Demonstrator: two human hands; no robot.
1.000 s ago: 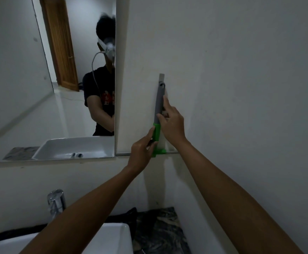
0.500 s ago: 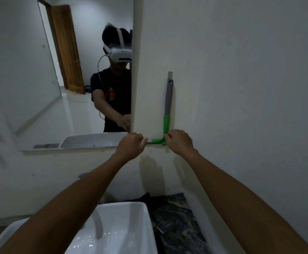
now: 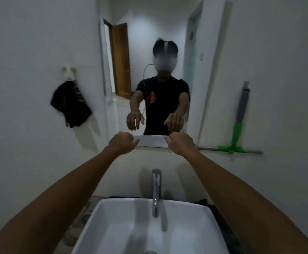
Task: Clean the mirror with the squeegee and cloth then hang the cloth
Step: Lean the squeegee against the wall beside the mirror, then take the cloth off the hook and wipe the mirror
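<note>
Hovering hands (image 3: 150, 143) nr mirror (image 3: 149, 43) edge

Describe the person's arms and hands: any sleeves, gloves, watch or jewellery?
Both forearms are bare to the frame edge; the left hand and right hand wear no gloves, watch or rings that show. The mirror reflection shows a black short-sleeved T-shirt with a small red chest mark.

A glossy white basin (image 3: 113, 226) is seen under a polished metal tap (image 3: 156, 191), the mirror (image 3: 149, 52) is smooth and reflective, the cloth (image 3: 70, 105) is soft dark fabric, and the squeegee (image 3: 238, 125) is matt grey and green plastic.
</note>
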